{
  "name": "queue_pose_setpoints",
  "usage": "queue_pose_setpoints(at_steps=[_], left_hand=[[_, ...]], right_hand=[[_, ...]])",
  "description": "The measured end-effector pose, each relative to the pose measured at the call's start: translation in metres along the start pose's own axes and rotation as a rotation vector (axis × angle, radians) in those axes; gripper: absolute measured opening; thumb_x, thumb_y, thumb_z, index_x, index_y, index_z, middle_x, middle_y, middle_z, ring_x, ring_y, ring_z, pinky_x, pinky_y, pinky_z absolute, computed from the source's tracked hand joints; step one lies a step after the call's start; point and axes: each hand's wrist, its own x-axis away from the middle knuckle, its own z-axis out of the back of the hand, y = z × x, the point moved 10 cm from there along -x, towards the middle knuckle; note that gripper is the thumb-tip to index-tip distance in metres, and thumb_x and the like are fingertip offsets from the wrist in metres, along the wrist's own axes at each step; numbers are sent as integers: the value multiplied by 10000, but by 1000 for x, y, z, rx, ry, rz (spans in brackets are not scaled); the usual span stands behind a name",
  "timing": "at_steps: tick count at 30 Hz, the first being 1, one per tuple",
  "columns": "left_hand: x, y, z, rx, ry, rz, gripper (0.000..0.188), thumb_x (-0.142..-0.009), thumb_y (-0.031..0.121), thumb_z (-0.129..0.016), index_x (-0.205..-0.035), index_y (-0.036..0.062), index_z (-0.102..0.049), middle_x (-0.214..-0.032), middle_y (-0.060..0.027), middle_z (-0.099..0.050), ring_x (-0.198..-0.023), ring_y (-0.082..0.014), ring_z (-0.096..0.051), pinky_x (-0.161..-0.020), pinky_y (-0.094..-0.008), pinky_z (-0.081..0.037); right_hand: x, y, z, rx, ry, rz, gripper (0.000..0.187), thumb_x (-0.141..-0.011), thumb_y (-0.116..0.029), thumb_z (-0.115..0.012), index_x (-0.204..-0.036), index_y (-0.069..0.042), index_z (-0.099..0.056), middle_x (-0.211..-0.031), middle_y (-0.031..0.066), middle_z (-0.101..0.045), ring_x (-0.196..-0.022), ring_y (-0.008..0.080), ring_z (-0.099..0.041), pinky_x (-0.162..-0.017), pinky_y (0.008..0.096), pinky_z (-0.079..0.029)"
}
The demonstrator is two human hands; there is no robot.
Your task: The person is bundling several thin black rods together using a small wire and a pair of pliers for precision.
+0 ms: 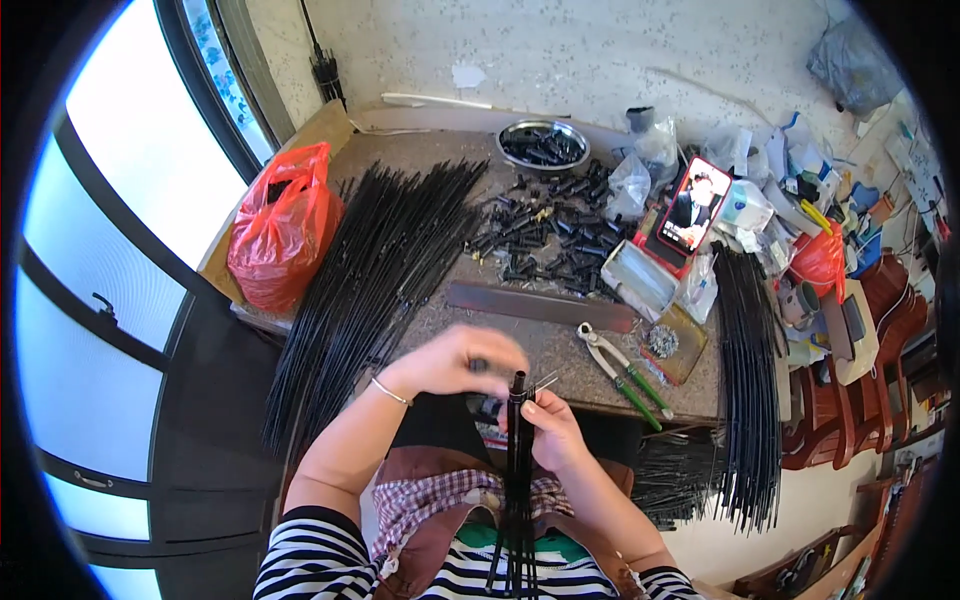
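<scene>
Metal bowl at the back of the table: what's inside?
The metal bowl holds a heap of small, dark, elongated parts. They cover the bowl's bottom, so I can't see it or anything buried under the top layer.

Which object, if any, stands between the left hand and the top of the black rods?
Nothing visible does: the left hand, blurred, is close beside the top of the black rods, which the right hand grips. The pincers lie off to the right.
</scene>
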Motion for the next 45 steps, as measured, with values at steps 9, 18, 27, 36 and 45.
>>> queue_pose_setpoints(at_steps=[9,18,27,36,45], left_hand=[[-20,-6,-4,531,198,190,420,-766,334,-390,-1029,8,-424,-1033,-88,-431,-966,-167,-384,-835,-300,-280],[-5,1,22,516,410,148,233,-686,20,-518,-910,-16,-468,-777,-58,-532,-723,-107,-497,-679,-232,-404],[-7,10,23,235,367,148,224,-679,37,-527,-893,-6,-478,-734,-49,-540,-695,-96,-504,-631,-236,-419],[-5,4,14,-106,248,145,170,-694,111,-517,-824,7,-485,-628,-69,-548,-575,-116,-526,-526,-215,-395],[11,5,10,230,438,123,170,-710,84,-500,-833,-30,-478,-750,-74,-551,-706,-128,-521,-637,-232,-407]], right_hand=[[12,-19,0,118,153,188,83,-727,-107,-492,-687,-67,-431,-693,77,-540,-588,133,-522,-539,263,-450],[10,-14,4,89,152,151,81,-711,-115,-512,-694,-62,-453,-693,98,-529,-595,143,-499,-565,256,-419],[9,-15,-1,112,129,141,92,-711,-130,-515,-703,-67,-448,-685,88,-526,-589,132,-496,-554,250,-418],[7,-13,1,41,96,135,93,-725,-131,-501,-694,-61,-448,-688,85,-539,-594,130,-510,-538,247,-423],[8,-11,-3,83,8,110,101,-709,-137,-524,-719,-74,-445,-706,82,-524,-612,154,-504,-557,262,-416]])
